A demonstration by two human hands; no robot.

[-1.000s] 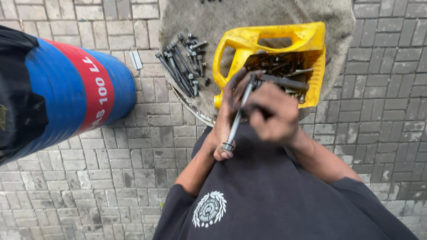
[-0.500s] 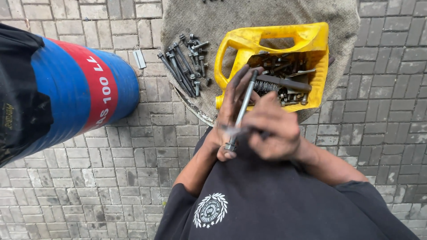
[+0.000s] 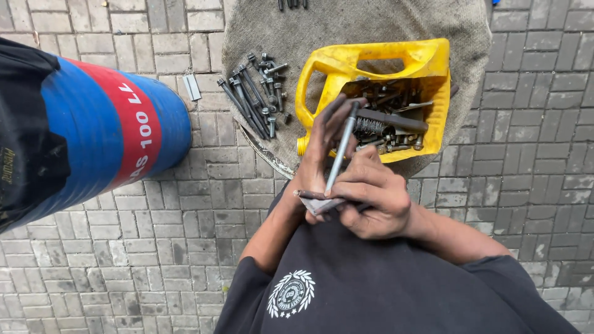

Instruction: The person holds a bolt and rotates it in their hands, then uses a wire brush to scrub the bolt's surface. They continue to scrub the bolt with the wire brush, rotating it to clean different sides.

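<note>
Seen from above, a person in a dark shirt with a white round wreath emblem (image 3: 291,293) on the chest works over a grey brick pavement (image 3: 154,247). The grease-blackened left hand (image 3: 322,142) lies open with fingers stretched, cradling a long grey steel bolt (image 3: 339,148) that runs along the palm, its tip pointing toward the cut-open yellow plastic jug (image 3: 383,62). The right hand (image 3: 371,195) is curled with fingers pressed together, pinching a thin flat grey blade (image 3: 315,199) held against the bolt's lower end, just in front of the person's chest. The yellow jug lies on its side on a round surface covered with grey-brown cloth (image 3: 322,25); it is filled with dark bolts, a spring and other greasy metal parts. To the jug's left, on the same cloth, lies a loose cluster of long dark bolts (image 3: 253,93). At far left stands a blue metal drum (image 3: 93,136) with a broad red band carrying white lettering, partly draped by black fabric. A small flat grey strip (image 3: 191,87) lies on the bricks near the drum.
</note>
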